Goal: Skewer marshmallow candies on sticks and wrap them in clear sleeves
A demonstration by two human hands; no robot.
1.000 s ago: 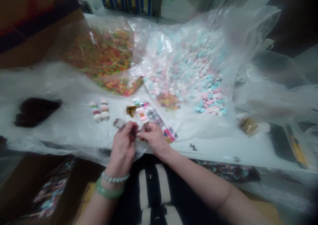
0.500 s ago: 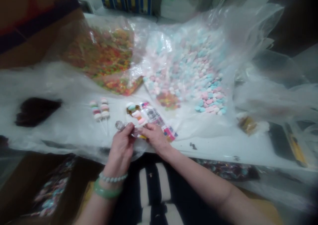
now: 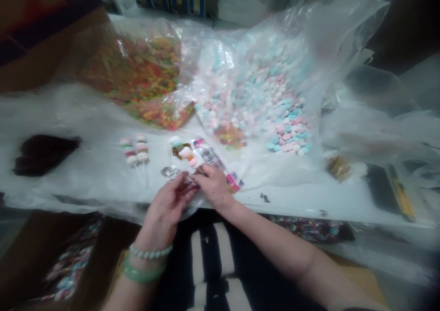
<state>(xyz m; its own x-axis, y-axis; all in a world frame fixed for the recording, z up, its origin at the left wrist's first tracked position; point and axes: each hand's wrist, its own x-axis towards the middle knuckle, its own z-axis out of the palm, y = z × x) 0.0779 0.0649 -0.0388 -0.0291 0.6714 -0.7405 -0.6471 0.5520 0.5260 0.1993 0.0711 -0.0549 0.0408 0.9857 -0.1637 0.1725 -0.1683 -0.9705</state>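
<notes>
Hands meet just over the front edge of the table (image 3: 302, 201). The left hand (image 3: 165, 210), with a pale beaded bracelet (image 3: 150, 252) and a green bangle (image 3: 140, 272) at its wrist, has rolled further palm-up than a second ago, and its fingers (image 3: 180, 193) now slant toward the right hand (image 3: 215, 187). Both grips are closed and come together on a small glossy wrapper (image 3: 188, 181); blur hides its exact shape. Just past the left hand's fingers lies a silvery printed piece (image 3: 170, 171). Earlier it was pinched there, but now it seems to rest on the white plastic sheet (image 3: 72, 114), though it may be touching them.

Above the hands, a candy skewer (image 3: 182, 151) of pastel pieces lies over a brown-gold scrap (image 3: 178, 152), covering more of it than before. Beside the skewer, a printed plastic strip (image 3: 213, 163) runs down to the right hand. Two more pastel skewers (image 3: 134, 150) lie side by side to the left. Behind them sit an open bag of orange and green gummy candies (image 3: 137, 79) and a larger bag of pink and blue candies (image 3: 254, 91). A dark tuft (image 3: 43, 155) lies on the sheet at the far left, and a small gold packet (image 3: 338, 168) lies at the right.
</notes>
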